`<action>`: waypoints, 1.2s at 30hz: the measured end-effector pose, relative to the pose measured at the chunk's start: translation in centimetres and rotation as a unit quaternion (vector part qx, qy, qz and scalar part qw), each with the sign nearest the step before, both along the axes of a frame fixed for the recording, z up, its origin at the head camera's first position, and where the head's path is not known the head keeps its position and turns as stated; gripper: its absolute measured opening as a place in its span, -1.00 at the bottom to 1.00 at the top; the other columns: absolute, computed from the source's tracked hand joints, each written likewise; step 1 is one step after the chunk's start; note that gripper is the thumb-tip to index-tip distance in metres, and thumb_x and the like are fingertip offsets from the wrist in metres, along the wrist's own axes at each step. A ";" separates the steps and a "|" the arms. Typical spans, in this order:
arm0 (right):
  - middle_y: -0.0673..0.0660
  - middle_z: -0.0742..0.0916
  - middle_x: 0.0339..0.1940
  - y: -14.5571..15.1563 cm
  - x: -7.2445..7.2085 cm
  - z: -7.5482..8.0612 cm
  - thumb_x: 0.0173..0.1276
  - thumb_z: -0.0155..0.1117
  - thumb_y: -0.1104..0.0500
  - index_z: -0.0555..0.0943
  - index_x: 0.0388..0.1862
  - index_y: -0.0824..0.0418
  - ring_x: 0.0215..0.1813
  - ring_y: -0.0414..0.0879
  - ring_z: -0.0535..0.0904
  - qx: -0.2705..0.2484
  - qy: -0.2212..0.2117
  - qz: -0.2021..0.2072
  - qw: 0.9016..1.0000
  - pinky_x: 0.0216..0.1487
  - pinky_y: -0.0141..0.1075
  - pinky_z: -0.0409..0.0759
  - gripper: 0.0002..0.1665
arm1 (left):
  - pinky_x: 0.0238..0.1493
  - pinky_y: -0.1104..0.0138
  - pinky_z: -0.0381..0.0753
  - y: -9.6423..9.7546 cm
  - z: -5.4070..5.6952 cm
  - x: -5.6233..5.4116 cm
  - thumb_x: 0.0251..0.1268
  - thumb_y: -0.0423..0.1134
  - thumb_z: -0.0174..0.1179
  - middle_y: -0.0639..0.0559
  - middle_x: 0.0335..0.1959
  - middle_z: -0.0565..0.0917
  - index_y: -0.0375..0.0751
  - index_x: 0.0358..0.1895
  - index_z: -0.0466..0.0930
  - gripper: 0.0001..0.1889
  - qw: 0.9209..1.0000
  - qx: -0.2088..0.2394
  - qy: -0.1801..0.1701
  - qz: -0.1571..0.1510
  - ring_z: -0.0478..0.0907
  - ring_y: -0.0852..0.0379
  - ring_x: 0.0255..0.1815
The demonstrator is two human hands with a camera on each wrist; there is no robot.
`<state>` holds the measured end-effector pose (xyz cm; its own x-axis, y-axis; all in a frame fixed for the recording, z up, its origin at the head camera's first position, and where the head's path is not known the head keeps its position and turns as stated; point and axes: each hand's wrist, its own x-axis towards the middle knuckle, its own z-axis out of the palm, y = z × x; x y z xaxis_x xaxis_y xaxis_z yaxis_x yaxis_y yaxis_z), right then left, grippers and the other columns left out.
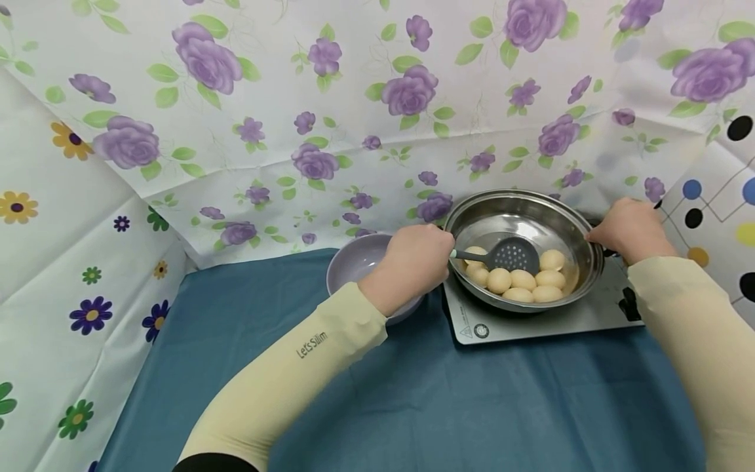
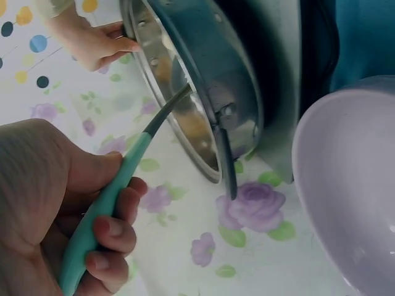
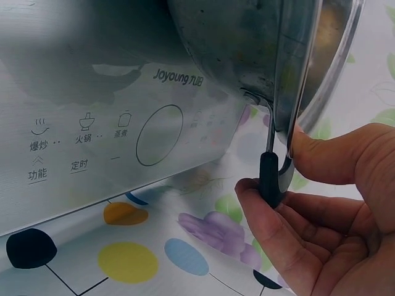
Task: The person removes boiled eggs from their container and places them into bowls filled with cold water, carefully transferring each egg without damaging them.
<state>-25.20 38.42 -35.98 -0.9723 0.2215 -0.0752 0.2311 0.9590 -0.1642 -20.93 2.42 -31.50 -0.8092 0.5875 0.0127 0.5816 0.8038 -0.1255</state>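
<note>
A steel pot [image 1: 525,213] stands on the silver induction cooker [image 1: 548,326]. Several pale peeled eggs or round balls [image 1: 522,280] lie gathered toward its near side. My left hand [image 1: 413,265] grips the mint-green handle [image 2: 105,206] of a skimmer, whose dark perforated head [image 1: 514,254] is over the eggs inside the pot. At the pot's right side, my right hand [image 1: 631,229] holds the black-covered side handle [image 3: 270,176], thumb against the rim and fingers beneath. Part of the eggs is hidden behind the skimmer head.
A lilac bowl [image 1: 348,262] sits left of the pot, partly behind my left hand. The cooker's printed control panel [image 3: 92,145] faces the right wrist view. A blue cloth [image 1: 283,314] covers the table, and a floral sheet [image 1: 354,98] hangs behind it.
</note>
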 end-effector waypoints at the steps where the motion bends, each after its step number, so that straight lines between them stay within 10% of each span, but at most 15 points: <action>1: 0.64 0.54 -0.28 0.0 0.0 0.0 -0.01 0.40 -0.13 0.47 -0.25 0.70 -0.28 0.45 0.49 0.001 0.001 0.001 1.000 -0.44 0.07 0.52 -0.16 | -0.65 0.32 0.44 -0.1 0.1 0.0 0.16 -0.17 0.16 0.15 -0.55 0.54 0.02 -0.43 0.55 -0.95 1.000 0.001 -0.004 0.001 0.44 0.21 -0.62; 15: 0.61 0.55 -0.31 -0.2 0.2 0.0 -0.03 0.41 -0.10 0.49 -0.29 0.68 -0.26 0.44 0.47 -0.001 0.004 0.004 1.000 -0.37 0.11 0.51 -0.21 | -0.71 0.36 0.43 -1.5 -0.3 -0.8 0.24 -0.13 0.12 0.13 -0.58 0.52 -0.01 -0.45 0.50 -0.87 0.989 0.083 -0.091 0.078 0.47 0.19 -0.64; 36: 0.61 0.55 -0.29 -0.4 0.3 0.3 -0.01 0.38 -0.08 0.47 -0.25 0.70 -0.22 0.47 0.46 0.009 -0.002 0.010 1.000 -0.29 0.16 0.52 -0.20 | -0.72 0.37 0.37 -3.2 0.5 -1.5 0.33 -0.16 0.03 0.07 -0.62 0.52 -0.04 -0.47 0.52 -0.80 0.974 0.148 -0.116 0.128 0.43 0.16 -0.70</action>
<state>-24.87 37.99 -35.65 -0.9762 0.2034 -0.0753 0.2127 0.9660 -0.1468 -22.41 -0.75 -31.01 -0.9296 0.3653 -0.0490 0.3435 0.9068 0.2443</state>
